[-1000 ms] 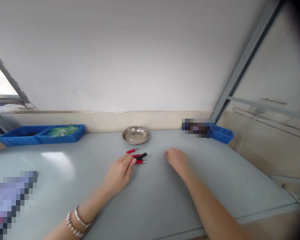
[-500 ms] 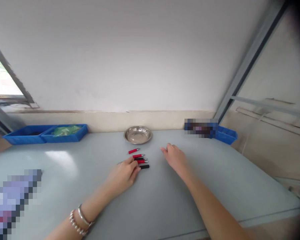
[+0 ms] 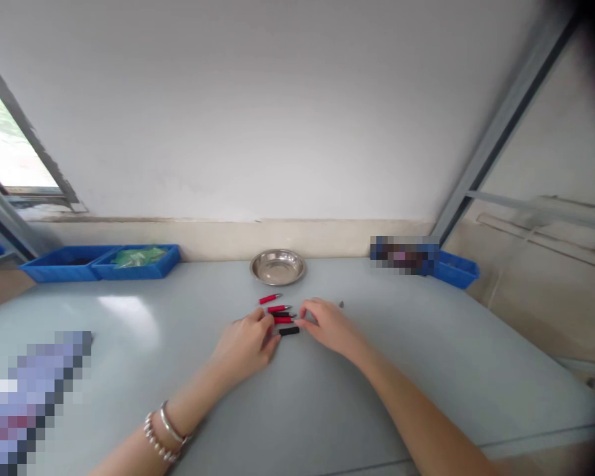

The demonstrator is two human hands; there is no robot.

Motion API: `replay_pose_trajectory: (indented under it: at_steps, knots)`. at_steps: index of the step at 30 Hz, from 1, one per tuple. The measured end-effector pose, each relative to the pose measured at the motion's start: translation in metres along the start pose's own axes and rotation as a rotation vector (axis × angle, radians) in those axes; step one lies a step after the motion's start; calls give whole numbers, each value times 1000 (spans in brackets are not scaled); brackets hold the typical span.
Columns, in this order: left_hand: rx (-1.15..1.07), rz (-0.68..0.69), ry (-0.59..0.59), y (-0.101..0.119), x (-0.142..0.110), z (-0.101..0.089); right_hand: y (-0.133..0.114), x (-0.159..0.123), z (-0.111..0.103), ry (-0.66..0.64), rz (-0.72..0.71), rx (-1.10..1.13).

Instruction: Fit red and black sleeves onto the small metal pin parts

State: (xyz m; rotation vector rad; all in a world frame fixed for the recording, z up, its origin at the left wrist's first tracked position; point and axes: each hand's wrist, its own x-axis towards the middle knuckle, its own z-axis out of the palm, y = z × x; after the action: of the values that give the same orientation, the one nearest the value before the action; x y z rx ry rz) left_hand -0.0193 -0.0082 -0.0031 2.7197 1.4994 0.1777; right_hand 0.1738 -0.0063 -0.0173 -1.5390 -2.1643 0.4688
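My left hand (image 3: 250,337) rests on the table with its fingers curled over the left end of a red pen barrel (image 3: 283,320). The thumb lies beside a short black tube (image 3: 289,331). From the right, the thumb and forefinger of my right hand (image 3: 327,324) come together at that red barrel's silver tip, which they partly cover. A black pen barrel (image 3: 281,314) lies just behind, its left end near my left fingers. Farther back lie two more red barrels with silver tips, the middle one (image 3: 277,309) and the far one (image 3: 269,299).
A small silver cone (image 3: 342,304) lies right of my right hand. Behind the pens stands a round metal dish (image 3: 277,281). Blue bins (image 3: 64,272) stand at the back left, one with green plastic bags (image 3: 139,256); another blue bin (image 3: 457,271) is at the back right.
My right hand has moved left and toward me, onto the red barrel's tip. A small silver cone now shows where that hand was. My left hand has stayed with the barrels.
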Motion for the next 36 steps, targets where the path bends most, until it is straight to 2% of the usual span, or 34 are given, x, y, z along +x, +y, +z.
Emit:
replay_pose_trajectory:
  at_steps: [9,18,27,36]
  knots:
    - [-60,-101,88,-5,5,5,-6,-3,-1,-49,-30,84]
    - [-58,-123,38,-11,6,14,-4,-3,2,-77,-59,56]
    - [-59,-140,19,-11,7,13,-4,-3,4,-64,-72,41]
    - [-97,-146,132,-8,6,9,-9,-3,1,-73,-22,10]
